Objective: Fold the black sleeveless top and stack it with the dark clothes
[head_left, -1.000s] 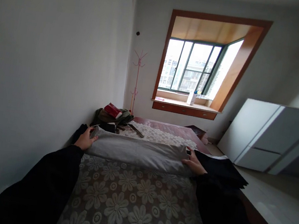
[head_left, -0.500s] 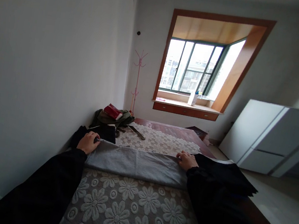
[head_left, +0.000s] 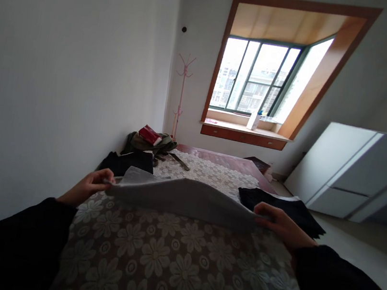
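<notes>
A grey cloth (head_left: 181, 197) is stretched between my two hands over a table with a flowered lace cover (head_left: 155, 255). My left hand (head_left: 95, 183) pinches its left end. At the right end my right hand (head_left: 271, 218) has its fingers closed on the cloth. The middle of the cloth bulges upward, and a flap stands out at its back left. Black folded cloth (head_left: 282, 209) lies just behind my right hand. More black cloth (head_left: 130, 162) lies behind my left hand.
A dark green bag (head_left: 132, 141) with a red packet (head_left: 150, 134) on it sits at the table's back left, against the wall. Behind stand a pink coat rack (head_left: 182, 90) and a bay window (head_left: 258, 77). A white refrigerator (head_left: 350, 168) stands at the right.
Both hands have moved outward and the grey cloth's near edge, formerly flat on the table, is now lifted and pulled taut. The view has tilted slightly downward.
</notes>
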`<action>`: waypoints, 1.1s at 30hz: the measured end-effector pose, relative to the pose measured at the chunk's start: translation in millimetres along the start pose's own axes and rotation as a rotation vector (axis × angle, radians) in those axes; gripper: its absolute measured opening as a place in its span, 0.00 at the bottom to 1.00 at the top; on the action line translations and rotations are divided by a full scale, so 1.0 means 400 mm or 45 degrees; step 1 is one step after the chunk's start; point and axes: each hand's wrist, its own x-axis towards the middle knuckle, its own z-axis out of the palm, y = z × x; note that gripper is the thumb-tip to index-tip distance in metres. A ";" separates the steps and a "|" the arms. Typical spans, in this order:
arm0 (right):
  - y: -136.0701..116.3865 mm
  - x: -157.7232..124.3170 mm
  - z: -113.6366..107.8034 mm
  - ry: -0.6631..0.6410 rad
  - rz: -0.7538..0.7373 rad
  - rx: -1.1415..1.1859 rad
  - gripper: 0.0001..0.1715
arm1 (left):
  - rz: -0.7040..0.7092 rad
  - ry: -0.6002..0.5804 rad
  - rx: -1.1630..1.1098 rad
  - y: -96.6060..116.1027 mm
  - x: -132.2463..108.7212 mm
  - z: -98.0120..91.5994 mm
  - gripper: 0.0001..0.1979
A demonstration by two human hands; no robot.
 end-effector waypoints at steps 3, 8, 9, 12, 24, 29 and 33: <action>-0.047 -0.095 -0.029 -0.393 0.172 0.172 0.29 | -0.114 -0.187 -0.236 -0.032 -0.067 -0.033 0.20; -0.010 -0.038 -0.005 -0.405 0.179 -0.172 0.34 | -0.259 -0.337 0.225 -0.039 0.009 -0.039 0.31; 0.009 0.002 0.013 -0.329 0.162 -0.387 0.31 | -0.242 -0.311 0.347 -0.041 0.044 -0.029 0.32; 0.063 0.129 0.075 -0.110 0.167 -0.954 0.22 | -0.191 -0.135 0.550 -0.068 0.144 0.021 0.30; 0.158 0.321 0.146 0.063 0.285 -1.206 0.11 | -0.163 0.262 0.669 -0.154 0.275 0.117 0.14; 0.119 0.326 0.107 0.177 0.294 -0.936 0.08 | -0.141 0.332 0.311 -0.092 0.268 0.119 0.15; 0.050 0.170 0.034 0.244 0.144 -0.543 0.22 | -0.089 0.364 -0.009 0.036 0.157 0.086 0.24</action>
